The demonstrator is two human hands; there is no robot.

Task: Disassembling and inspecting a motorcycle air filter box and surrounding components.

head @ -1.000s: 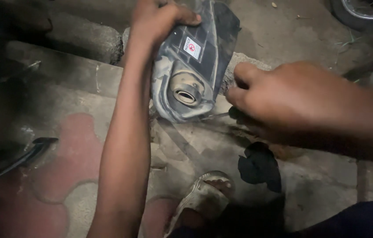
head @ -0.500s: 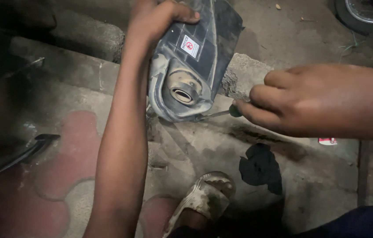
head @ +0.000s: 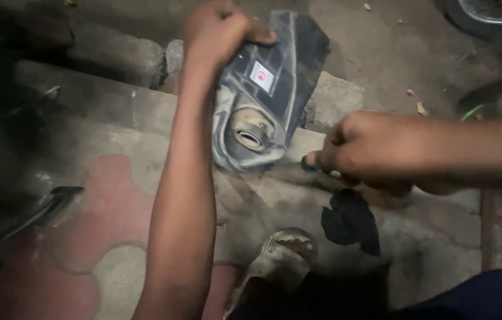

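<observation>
A dark, dusty plastic cover (head: 266, 95) with ribbed panels and a round, light-rimmed opening near its lower end is propped tilted on the concrete step (head: 114, 112). Its upper edge is gripped by the closed left hand (head: 218, 32). A small white square label (head: 261, 76) with a red mark is stuck above the opening. Right of the cover, the right hand (head: 375, 151) is closed around a green-handled tool (head: 308, 164). A black rag (head: 350, 220) lies below that hand.
</observation>
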